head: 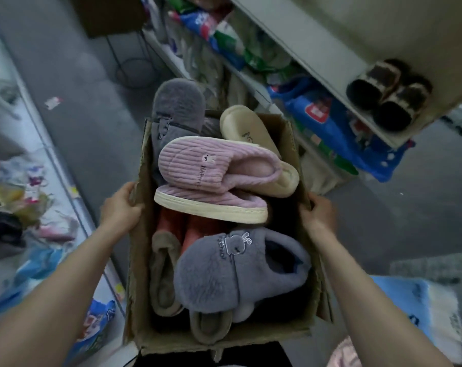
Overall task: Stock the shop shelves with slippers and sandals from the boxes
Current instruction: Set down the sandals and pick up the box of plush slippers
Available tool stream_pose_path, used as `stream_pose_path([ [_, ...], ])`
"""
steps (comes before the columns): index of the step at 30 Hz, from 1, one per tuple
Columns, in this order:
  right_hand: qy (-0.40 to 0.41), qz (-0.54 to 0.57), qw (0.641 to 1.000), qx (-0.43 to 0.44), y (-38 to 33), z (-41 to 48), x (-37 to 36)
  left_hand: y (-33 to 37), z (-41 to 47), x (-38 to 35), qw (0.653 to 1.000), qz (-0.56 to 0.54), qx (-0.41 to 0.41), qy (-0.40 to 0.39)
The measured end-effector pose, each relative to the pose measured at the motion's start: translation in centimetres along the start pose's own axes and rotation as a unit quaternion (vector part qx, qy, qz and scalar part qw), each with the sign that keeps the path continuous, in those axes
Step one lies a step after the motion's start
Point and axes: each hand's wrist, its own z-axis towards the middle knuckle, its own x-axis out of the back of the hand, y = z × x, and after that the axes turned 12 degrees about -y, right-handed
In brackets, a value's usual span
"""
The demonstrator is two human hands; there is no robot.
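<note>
Box [137,263] of slippers held out in front of me, beside the shelf [327,62]. My left hand [121,205] is curled over its left wall, and my right hand [320,215] grips the right wall. The load is heaped, so keep it level. The box's long axis runs away from me. The top lilac slipper [214,162] lies crosswise, toe left.
</note>
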Motion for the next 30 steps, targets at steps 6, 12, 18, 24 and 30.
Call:
stream_pose_path([
  [6,-0.031,-0.072,0.992,0.103,-12.0,10.2,-2.8,-1.3,8.3,5.8,0.997,-0.022,0.063,0.040],
  [12,-0.030,-0.108,0.987,0.112,-22.5,19.9,-7.5,-2.1,19.2,12.9,0.996,-0.037,0.076,0.041],
  [18,-0.023,-0.105,0.989,0.106,-32.5,28.8,-9.4,-0.1,29.6,19.9,0.995,-0.036,0.083,0.051],
  [24,-0.049,-0.100,0.987,0.120,-40.3,40.9,-10.6,2.8,41.4,23.1,0.992,-0.064,0.099,0.049],
  [30,-0.069,-0.145,0.979,0.124,-46.6,54.1,-12.8,5.4,52.6,21.9,0.980,-0.110,0.156,0.063],
])
